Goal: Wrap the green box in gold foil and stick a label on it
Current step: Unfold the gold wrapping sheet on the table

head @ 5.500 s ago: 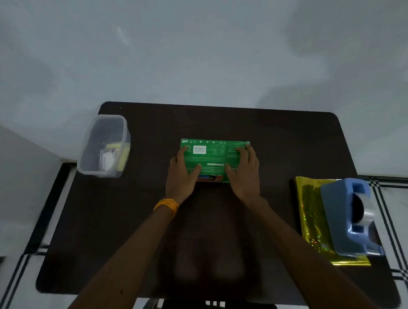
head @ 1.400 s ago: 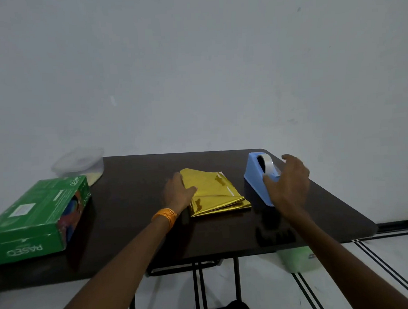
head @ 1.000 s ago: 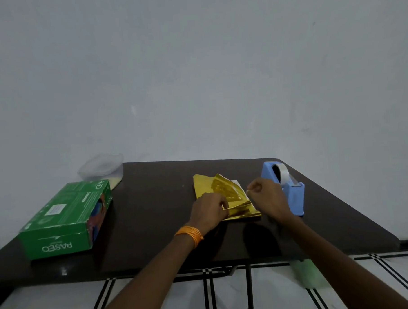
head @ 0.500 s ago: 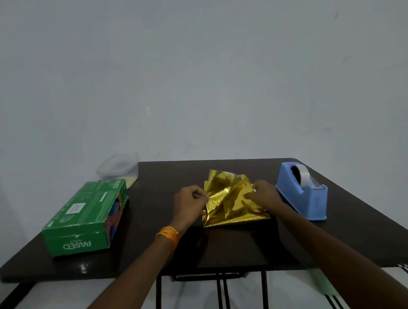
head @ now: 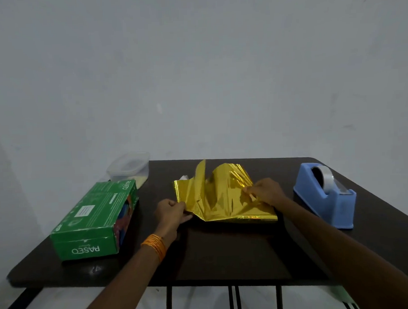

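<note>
The green box lies on the left part of the dark table, apart from both hands. A crumpled sheet of gold foil rests in the table's middle, partly unfolded with its far folds standing up. My left hand pinches the foil's near left edge. My right hand pinches the foil on its right side. No label is visible.
A blue tape dispenser with a clear roll stands at the right. A clear plastic container sits behind the green box at the back left. The dark table ends close in front; a white wall rises behind it.
The foil has opened out wider, my left hand pulling its edge leftward and my right hand shifting right. Earlier, the box was set at the left and the dispenser moved off the foil.
</note>
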